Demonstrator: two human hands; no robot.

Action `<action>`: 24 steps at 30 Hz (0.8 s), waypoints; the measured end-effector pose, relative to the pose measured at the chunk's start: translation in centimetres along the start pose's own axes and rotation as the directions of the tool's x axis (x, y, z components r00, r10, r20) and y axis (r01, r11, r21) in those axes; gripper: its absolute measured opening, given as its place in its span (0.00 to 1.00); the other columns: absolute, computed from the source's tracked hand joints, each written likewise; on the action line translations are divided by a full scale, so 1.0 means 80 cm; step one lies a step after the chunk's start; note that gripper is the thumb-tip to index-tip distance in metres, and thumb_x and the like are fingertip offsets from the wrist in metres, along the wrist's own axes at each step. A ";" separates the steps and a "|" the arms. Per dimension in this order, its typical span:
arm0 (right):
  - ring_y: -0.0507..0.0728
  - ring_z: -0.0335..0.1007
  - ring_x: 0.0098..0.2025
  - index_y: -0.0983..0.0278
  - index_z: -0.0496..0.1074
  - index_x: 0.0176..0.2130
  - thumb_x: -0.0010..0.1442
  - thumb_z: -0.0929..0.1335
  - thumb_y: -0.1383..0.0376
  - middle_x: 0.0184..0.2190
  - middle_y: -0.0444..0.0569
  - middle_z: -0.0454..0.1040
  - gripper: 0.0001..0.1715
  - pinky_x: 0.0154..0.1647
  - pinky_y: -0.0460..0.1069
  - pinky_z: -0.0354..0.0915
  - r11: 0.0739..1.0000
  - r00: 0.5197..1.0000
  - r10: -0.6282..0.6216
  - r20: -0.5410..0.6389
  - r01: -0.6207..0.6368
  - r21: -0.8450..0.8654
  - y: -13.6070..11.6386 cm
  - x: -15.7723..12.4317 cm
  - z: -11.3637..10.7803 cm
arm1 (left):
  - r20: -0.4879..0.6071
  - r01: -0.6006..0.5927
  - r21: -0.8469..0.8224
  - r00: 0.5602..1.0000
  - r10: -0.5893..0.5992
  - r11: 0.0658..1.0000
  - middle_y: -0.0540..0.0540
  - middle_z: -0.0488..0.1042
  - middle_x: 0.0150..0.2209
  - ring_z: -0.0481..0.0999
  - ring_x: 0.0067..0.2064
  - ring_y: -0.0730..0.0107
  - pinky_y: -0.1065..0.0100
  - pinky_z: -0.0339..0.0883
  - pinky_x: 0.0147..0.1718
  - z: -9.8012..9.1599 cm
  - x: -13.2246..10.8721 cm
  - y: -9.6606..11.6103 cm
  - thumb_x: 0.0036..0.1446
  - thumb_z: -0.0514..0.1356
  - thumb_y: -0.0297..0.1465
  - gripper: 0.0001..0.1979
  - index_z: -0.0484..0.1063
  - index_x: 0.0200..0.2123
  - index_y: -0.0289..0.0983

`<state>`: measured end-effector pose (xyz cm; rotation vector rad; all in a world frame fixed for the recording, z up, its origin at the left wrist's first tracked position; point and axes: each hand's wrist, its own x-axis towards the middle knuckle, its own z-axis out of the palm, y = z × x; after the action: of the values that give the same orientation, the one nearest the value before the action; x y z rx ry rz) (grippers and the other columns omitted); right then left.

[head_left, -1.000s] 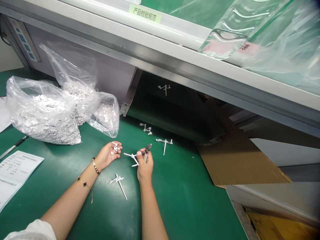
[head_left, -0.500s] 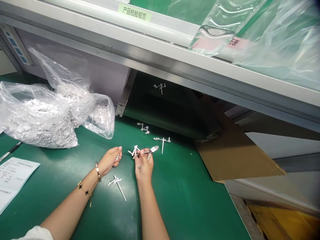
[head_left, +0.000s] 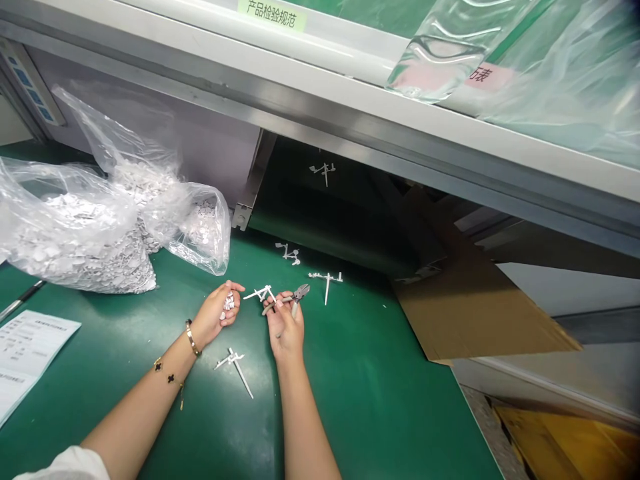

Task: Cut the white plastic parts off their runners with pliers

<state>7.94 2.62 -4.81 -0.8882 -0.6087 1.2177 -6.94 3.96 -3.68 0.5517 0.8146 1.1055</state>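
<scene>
My left hand (head_left: 216, 313) lies palm up and cups several small white plastic pieces (head_left: 229, 301). My right hand (head_left: 285, 328) grips a pair of diagonal side cutters (head_left: 299, 292), their steel jaws pointing up and to the right. A white plastic sprue runner (head_left: 259, 293) sits right against the right hand's fingertips, between my hands. I cannot tell whether it is held. Another runner (head_left: 233, 368) lies on the green mat (head_left: 350, 393) just below my hands.
A clear bag (head_left: 85, 247) of white plastic parts slumps at left, beside a printed sheet (head_left: 25, 353) and a pen (head_left: 20, 300). More runners (head_left: 327, 283) lie ahead. Cardboard (head_left: 475, 307) juts in at right, under a metal shelf edge (head_left: 320, 100).
The runner has shifted up and left toward the right hand's fingertips. The cutters have swung from pointing up, to right, to up-right. My left hand has turned slightly, showing the pieces.
</scene>
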 end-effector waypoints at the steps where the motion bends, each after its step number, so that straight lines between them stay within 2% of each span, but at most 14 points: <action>1: 0.52 0.67 0.34 0.60 0.64 0.36 0.48 0.71 0.63 0.30 0.41 0.62 0.15 0.34 0.49 0.65 1.000 1.000 0.006 -0.002 -0.006 -0.019 0.000 0.000 0.000 | -0.009 0.046 -0.145 0.999 -0.048 0.988 0.52 0.63 0.23 0.54 0.16 0.85 0.80 0.43 0.09 -0.001 0.001 0.005 0.60 0.52 0.37 0.13 0.68 0.35 0.33; 3: 0.52 0.67 0.34 0.61 0.65 0.37 0.47 0.72 0.63 0.31 0.42 0.63 0.17 0.32 0.47 0.64 0.997 1.000 0.026 0.000 -0.026 -0.066 0.002 -0.001 -0.001 | -0.023 0.132 -0.385 0.988 -0.153 0.913 0.48 0.67 0.26 0.63 0.19 0.83 0.81 0.53 0.11 -0.005 0.002 0.014 0.62 0.49 0.32 0.13 0.69 0.35 0.30; 6: 0.51 0.67 0.34 0.61 0.66 0.39 0.46 0.73 0.63 0.32 0.42 0.64 0.20 0.32 0.45 0.63 0.989 0.998 0.057 0.038 -0.051 -0.140 0.004 -0.003 0.000 | -0.063 0.146 -0.596 0.972 -0.227 0.789 0.38 0.72 0.35 0.75 0.34 0.72 0.74 0.72 0.26 -0.008 0.005 0.022 0.63 0.45 0.29 0.14 0.69 0.36 0.28; 9: 0.51 0.68 0.34 0.61 0.66 0.39 0.46 0.73 0.63 0.32 0.43 0.66 0.20 0.32 0.46 0.63 0.980 0.984 0.117 0.134 -0.093 -0.173 0.004 -0.008 0.001 | -0.131 0.057 -0.679 0.972 -0.196 0.732 0.36 0.73 0.38 0.75 0.44 0.63 0.66 0.74 0.37 -0.009 0.008 0.025 0.61 0.46 0.25 0.12 0.69 0.35 0.28; 12: 0.53 0.69 0.34 0.62 0.67 0.39 0.48 0.72 0.62 0.36 0.47 0.70 0.18 0.30 0.47 0.63 0.971 0.935 0.188 0.302 -0.130 -0.201 0.001 -0.014 0.003 | -0.176 -0.012 -0.692 0.973 -0.153 0.722 0.43 0.73 0.32 0.76 0.38 0.70 0.69 0.74 0.36 -0.011 0.011 0.028 0.60 0.46 0.21 0.11 0.68 0.33 0.30; 14: 0.53 0.69 0.34 0.63 0.68 0.38 0.50 0.70 0.61 0.40 0.50 0.71 0.15 0.31 0.47 0.63 0.964 0.880 0.216 0.422 -0.123 -0.237 0.000 -0.017 0.005 | -0.139 -0.006 -0.678 0.983 -0.120 0.735 0.48 0.69 0.26 0.73 0.29 0.78 0.76 0.71 0.27 -0.015 0.012 0.029 0.61 0.47 0.21 0.11 0.67 0.32 0.32; 16: 0.53 0.68 0.32 0.63 0.68 0.37 0.51 0.69 0.60 0.39 0.51 0.71 0.13 0.30 0.47 0.63 0.956 0.844 0.217 0.491 -0.083 -0.280 0.002 -0.016 0.005 | -0.106 -0.024 -0.619 0.993 -0.054 0.785 0.52 0.63 0.22 0.65 0.21 0.84 0.81 0.59 0.16 -0.020 0.013 0.030 0.61 0.49 0.23 0.09 0.65 0.29 0.33; 17: 0.53 0.68 0.32 0.63 0.68 0.37 0.52 0.68 0.59 0.38 0.51 0.72 0.13 0.30 0.47 0.63 0.951 0.850 0.195 0.490 -0.042 -0.305 0.004 -0.014 0.004 | -0.112 -0.057 -0.564 0.994 -0.008 0.824 0.54 0.61 0.22 0.61 0.18 0.85 0.82 0.53 0.12 -0.023 0.013 0.030 0.61 0.51 0.23 0.08 0.64 0.28 0.33; 19: 0.53 0.68 0.31 0.63 0.67 0.38 0.53 0.66 0.58 0.34 0.50 0.72 0.13 0.32 0.48 0.64 0.904 0.910 0.071 0.408 0.114 -0.411 0.010 -0.007 0.000 | -0.162 -0.158 -0.402 0.982 0.100 0.902 0.56 0.57 0.21 0.56 0.16 0.86 0.81 0.44 0.10 -0.027 0.013 0.028 0.58 0.56 0.27 0.07 0.64 0.28 0.33; 20: 0.53 0.68 0.31 0.63 0.67 0.37 0.54 0.65 0.58 0.33 0.49 0.71 0.12 0.33 0.48 0.65 0.837 0.940 -0.035 0.339 0.213 -0.504 0.012 -0.003 -0.003 | -0.185 -0.204 -0.309 0.971 0.152 0.929 0.56 0.56 0.21 0.55 0.16 0.86 0.81 0.43 0.10 -0.029 0.013 0.026 0.57 0.58 0.29 0.08 0.64 0.28 0.33; 21: 0.54 0.68 0.32 0.63 0.66 0.36 0.55 0.63 0.59 0.32 0.48 0.71 0.11 0.35 0.49 0.65 0.742 0.950 -0.155 0.272 0.294 -0.602 0.014 0.002 -0.007 | -0.197 -0.240 -0.218 0.960 0.198 0.946 0.57 0.55 0.20 0.54 0.16 0.86 0.81 0.42 0.10 -0.030 0.014 0.023 0.55 0.60 0.33 0.10 0.63 0.28 0.33; 23: 0.55 0.68 0.35 0.63 0.67 0.35 0.54 0.62 0.61 0.32 0.49 0.70 0.10 0.39 0.51 0.65 0.547 0.916 -0.361 0.175 0.360 -0.756 0.013 0.012 -0.016 | -0.185 -0.287 -0.049 0.944 0.274 0.957 0.57 0.53 0.20 0.52 0.16 0.85 0.81 0.41 0.11 -0.031 0.015 0.016 0.52 0.61 0.42 0.16 0.62 0.27 0.35; 24: 0.56 0.67 0.36 0.63 0.67 0.35 0.53 0.61 0.62 0.33 0.50 0.69 0.10 0.41 0.52 0.65 0.487 0.894 -0.428 0.136 0.355 -0.798 0.012 0.015 -0.020 | -0.164 -0.303 0.056 0.937 0.309 0.951 0.58 0.52 0.19 0.51 0.17 0.85 0.80 0.41 0.12 -0.031 0.016 0.012 0.52 0.59 0.46 0.19 0.61 0.27 0.35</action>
<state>9.07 3.47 -6.56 -1.4526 -1.2864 0.4110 -9.19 5.51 -4.80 0.6296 0.9157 1.4447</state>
